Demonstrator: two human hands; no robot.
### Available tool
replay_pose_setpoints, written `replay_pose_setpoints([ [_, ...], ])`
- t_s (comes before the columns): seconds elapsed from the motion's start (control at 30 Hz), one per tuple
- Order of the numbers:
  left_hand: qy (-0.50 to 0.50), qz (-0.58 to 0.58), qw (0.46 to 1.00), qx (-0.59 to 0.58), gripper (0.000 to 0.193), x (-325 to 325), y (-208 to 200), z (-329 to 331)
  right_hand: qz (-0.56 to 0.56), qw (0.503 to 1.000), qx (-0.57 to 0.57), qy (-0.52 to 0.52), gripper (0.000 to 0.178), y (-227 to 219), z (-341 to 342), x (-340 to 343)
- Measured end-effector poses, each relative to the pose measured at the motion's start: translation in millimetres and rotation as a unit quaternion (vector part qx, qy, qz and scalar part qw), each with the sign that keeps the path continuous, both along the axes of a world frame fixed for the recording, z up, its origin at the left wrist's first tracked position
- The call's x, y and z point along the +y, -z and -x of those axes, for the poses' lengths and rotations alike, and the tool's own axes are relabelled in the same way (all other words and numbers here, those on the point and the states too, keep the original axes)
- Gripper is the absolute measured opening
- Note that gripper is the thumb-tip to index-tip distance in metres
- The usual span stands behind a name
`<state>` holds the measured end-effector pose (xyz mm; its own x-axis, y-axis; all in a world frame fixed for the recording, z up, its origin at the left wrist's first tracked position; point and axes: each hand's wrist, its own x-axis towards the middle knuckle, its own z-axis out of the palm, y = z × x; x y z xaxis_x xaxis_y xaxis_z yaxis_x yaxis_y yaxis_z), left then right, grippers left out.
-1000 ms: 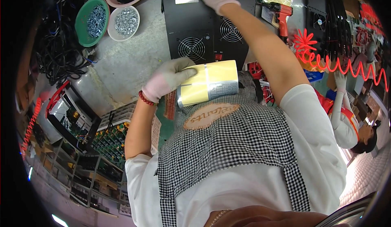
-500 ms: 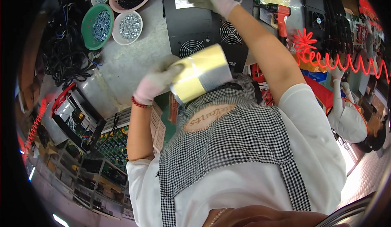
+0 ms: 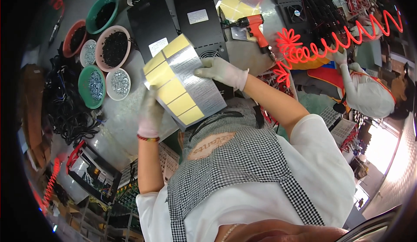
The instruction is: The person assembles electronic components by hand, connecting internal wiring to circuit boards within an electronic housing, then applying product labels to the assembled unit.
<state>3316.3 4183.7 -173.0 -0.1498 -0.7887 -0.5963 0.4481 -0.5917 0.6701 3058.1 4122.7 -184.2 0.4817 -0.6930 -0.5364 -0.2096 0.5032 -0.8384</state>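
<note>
Fingers of R hand [image 3: 226,72] pinched edge of label strip [image 3: 194,85] before apron [image 3: 236,151]; L hand [image 3: 150,114] gripped opp. side, fingers partly hidden. 2 black boxes [image 3: 194,31] each bore white label [image 3: 198,16]; yellow cells [image 3: 169,91] looked peeled, silver labels [image 3: 184,59] were left.

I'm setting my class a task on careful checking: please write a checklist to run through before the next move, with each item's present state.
1. Left hand holding the labels: ok, at their left edge.
2. Right hand touching the labels: ok.
3. Sticker on each box behind the labels: ok.
4. Fan grille uncovered: not ok, partly hidden.
5. Red tool out of both hands: ok.
6. Labels clear of the boxes: cannot tell, they overlap in view.
</note>
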Motion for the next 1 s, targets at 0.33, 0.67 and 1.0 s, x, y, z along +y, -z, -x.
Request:
replay_pose_setpoints([
  [0.33, -0.012, 0.036, 0.874, -0.485, 0.062, -23, 106, 5, -0.055, 0.931, -0.042, 0.357, 0.039, 79, 89, -16],
  [0.67, -0.120, 0.044, 0.947, -0.294, 0.037, -53, 42, 53, 0.064, 0.939, -0.156, 0.299, 0.030, 109, 160, 22],
  [1.0, -0.032, 0.086, 0.955, -0.282, 0.038, -105, 137, 104, -0.189, 0.835, -0.391, 0.339, 0.038, 96, 170, 14],
])
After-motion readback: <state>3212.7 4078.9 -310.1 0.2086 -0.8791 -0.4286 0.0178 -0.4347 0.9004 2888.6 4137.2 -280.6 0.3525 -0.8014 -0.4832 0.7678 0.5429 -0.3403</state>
